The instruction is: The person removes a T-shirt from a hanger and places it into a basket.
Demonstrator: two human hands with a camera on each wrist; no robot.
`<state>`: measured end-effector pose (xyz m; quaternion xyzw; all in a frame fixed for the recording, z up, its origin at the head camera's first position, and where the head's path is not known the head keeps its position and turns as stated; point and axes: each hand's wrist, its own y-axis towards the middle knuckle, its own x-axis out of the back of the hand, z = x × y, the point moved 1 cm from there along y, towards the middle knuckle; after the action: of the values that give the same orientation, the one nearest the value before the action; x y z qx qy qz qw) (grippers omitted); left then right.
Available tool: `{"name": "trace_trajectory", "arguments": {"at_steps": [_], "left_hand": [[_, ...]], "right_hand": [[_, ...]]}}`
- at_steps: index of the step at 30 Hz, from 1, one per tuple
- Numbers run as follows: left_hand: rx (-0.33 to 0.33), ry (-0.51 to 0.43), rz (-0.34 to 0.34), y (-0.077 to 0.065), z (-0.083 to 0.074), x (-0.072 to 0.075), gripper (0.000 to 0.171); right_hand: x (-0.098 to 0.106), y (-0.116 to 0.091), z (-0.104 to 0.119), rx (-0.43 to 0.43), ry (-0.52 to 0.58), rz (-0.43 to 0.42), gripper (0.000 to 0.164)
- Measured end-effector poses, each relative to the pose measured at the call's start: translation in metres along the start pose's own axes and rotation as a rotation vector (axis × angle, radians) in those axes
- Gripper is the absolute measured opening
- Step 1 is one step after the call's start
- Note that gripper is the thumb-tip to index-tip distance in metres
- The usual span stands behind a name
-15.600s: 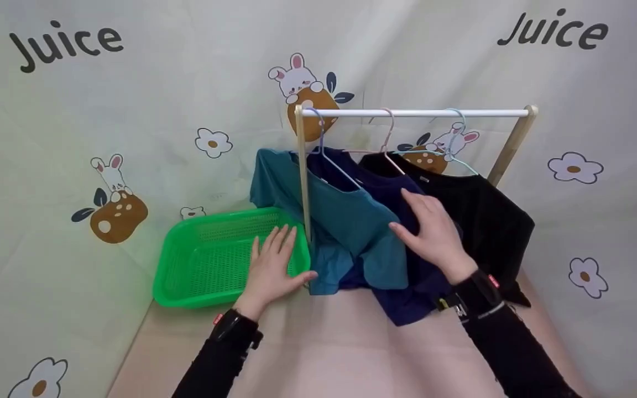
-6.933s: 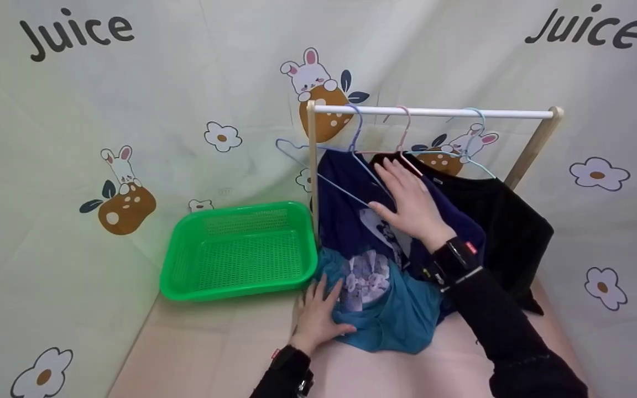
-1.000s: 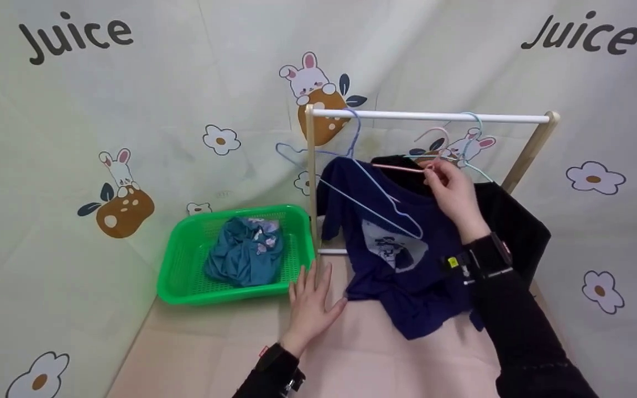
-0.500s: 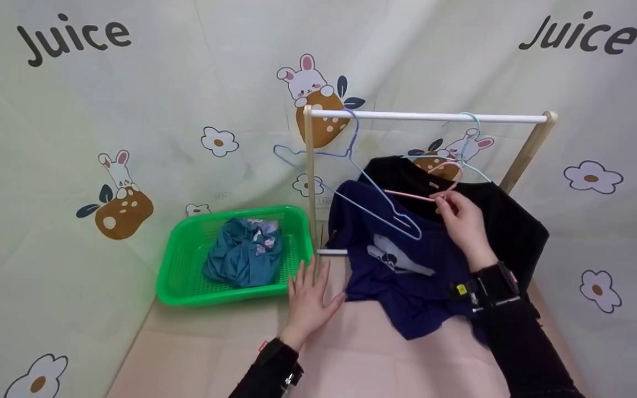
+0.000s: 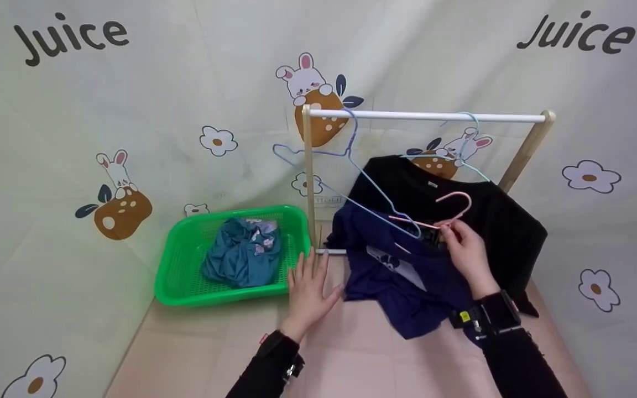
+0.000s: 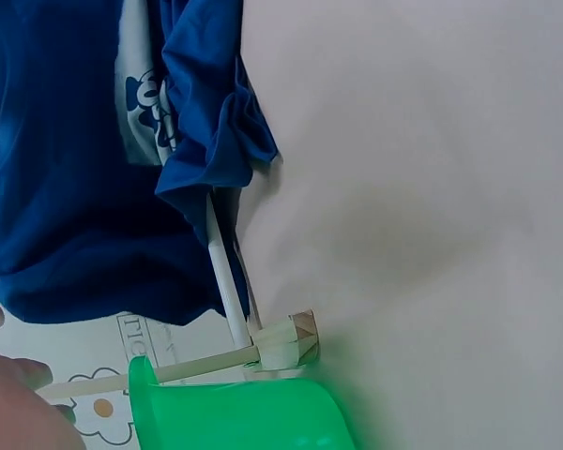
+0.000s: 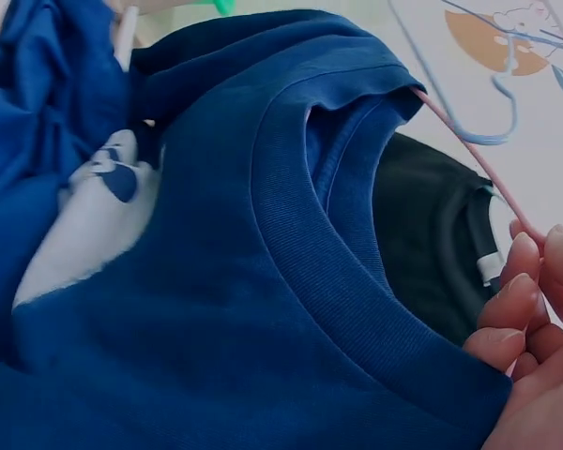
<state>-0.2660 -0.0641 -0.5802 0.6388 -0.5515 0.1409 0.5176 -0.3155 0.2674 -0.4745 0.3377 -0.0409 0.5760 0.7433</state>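
Note:
My right hand [image 5: 468, 254] pinches a pink clothes hanger [image 5: 469, 203] just below its hook, off the rail. A navy T-shirt [image 5: 401, 304] with a pale cartoon print hangs from this hanger, its lower part bunched on the table. In the right wrist view the pink bar [image 7: 493, 178] passes out of the shirt's neckline [image 7: 281, 187]. My left hand [image 5: 308, 296] has its fingers spread, fingertips at the right rim of the green basket [image 5: 186, 301]. A crumpled teal shirt [image 5: 238, 257] lies inside the basket.
The clothes rack has a white rail [image 5: 407, 115] and wooden posts. A bare blue-purple hanger [image 5: 329, 152] hangs at its left end, overlapping the navy shirt. Further right, a black shirt [image 5: 512, 232] hangs on a light blue hanger [image 5: 465, 143]. A printed curtain stands behind.
The teal shirt went from its hanger into the basket. My right hand has lifted the pink hanger off the rail and lowered it with the navy shirt. The left hand has barely moved lately.

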Motion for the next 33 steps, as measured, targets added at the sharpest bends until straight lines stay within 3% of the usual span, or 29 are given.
{"name": "trace_trajectory", "arguments": {"at_steps": [8, 16, 25, 33], "left_hand": [[-0.011, -0.029, 0.008, 0.004, -0.002, -0.001, 0.080], [-0.010, -0.028, 0.016, 0.002, -0.001, -0.006, 0.081], [-0.032, -0.005, 0.037, 0.002, -0.003, -0.008, 0.083], [-0.163, 0.024, 0.001, -0.002, -0.006, -0.012, 0.071]], "right_hand": [[-0.010, -0.028, -0.020, -0.028, 0.054, 0.028, 0.014], [-0.020, -0.050, -0.032, 0.056, 0.087, 0.000, 0.013], [-0.036, -0.072, -0.035, 0.282, 0.081, 0.038, 0.015], [-0.044, -0.081, -0.035, 0.422, 0.086, 0.167, 0.025]]}}
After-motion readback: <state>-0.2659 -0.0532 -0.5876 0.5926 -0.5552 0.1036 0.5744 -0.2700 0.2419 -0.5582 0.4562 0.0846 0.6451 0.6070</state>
